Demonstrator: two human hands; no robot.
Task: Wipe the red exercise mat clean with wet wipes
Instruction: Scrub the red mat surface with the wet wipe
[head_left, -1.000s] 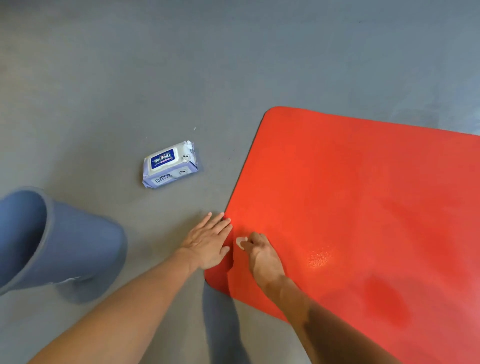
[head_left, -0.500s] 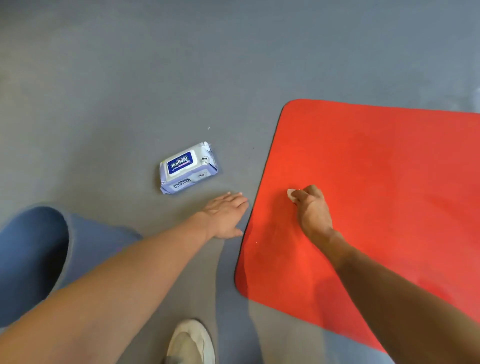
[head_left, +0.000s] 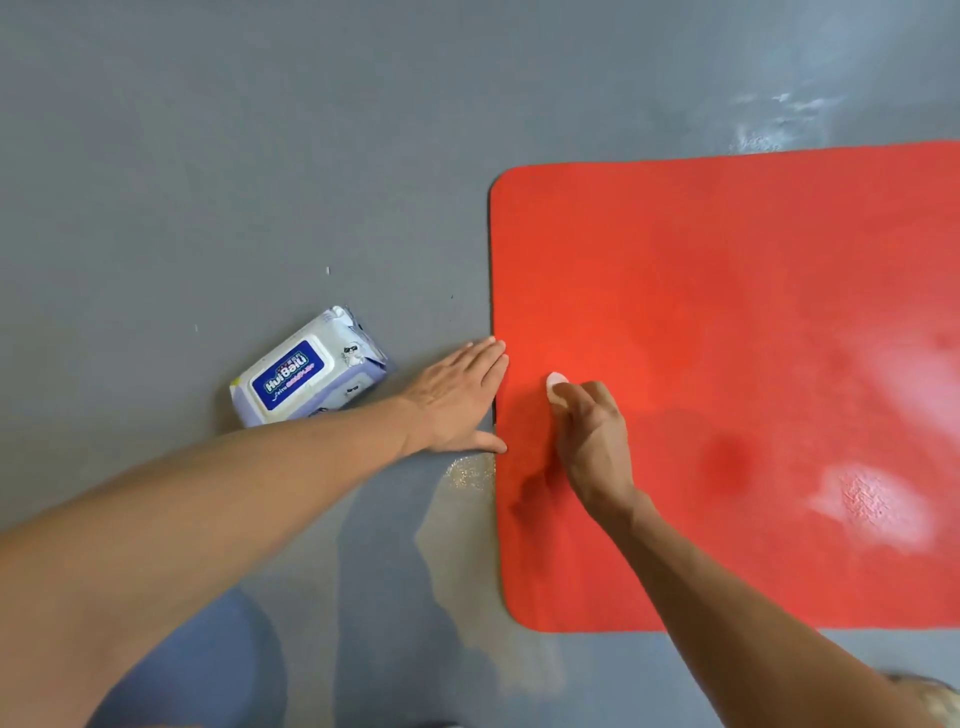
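Observation:
The red exercise mat (head_left: 727, 312) lies flat on the grey floor and fills the right half of the view. My right hand (head_left: 592, 441) is on the mat near its left edge, its fingers curled round a small white wet wipe (head_left: 556, 382) that peeks out at the fingertips. My left hand (head_left: 457, 402) lies flat with straight fingers on the floor, the fingertips touching the mat's left edge. A blue and white pack of wet wipes (head_left: 306, 371) sits on the floor just left of that hand, lid closed.
A wet sheen (head_left: 872, 506) shows on the mat at the right. A damp patch (head_left: 470, 473) glistens on the grey floor (head_left: 260, 156) by the mat's edge. A blue shape (head_left: 197, 670) lies under my left arm at the bottom.
The view has swung so the mat now lies square to me. My left hand has moved to the mat's edge. My right hand has slid the wipe along near that edge.

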